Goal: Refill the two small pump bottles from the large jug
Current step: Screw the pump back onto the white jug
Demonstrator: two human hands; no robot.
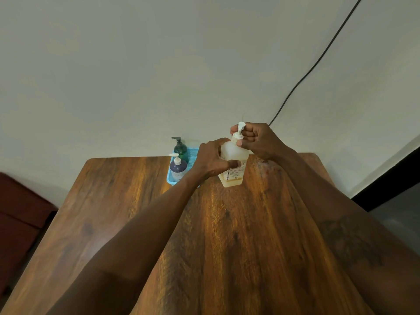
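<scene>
A translucent white bottle (pixel 234 169) with a printed label and a little yellowish liquid at its bottom stands on the wooden table (pixel 204 235) near the far edge. My left hand (pixel 212 159) grips its body from the left. My right hand (pixel 254 138) is closed around its white pump head (pixel 239 130). Left of it, a light blue tray (pixel 170 179) holds two small pump bottles: a purple one with a white pump (pixel 178 167) in front and a dark green one with a black pump (pixel 180 147) behind.
The table's far edge meets a pale wall. A black cable (pixel 318 60) runs down the wall to behind my right hand. A dark red seat (pixel 20 219) sits at the left; dark flooring shows at the right.
</scene>
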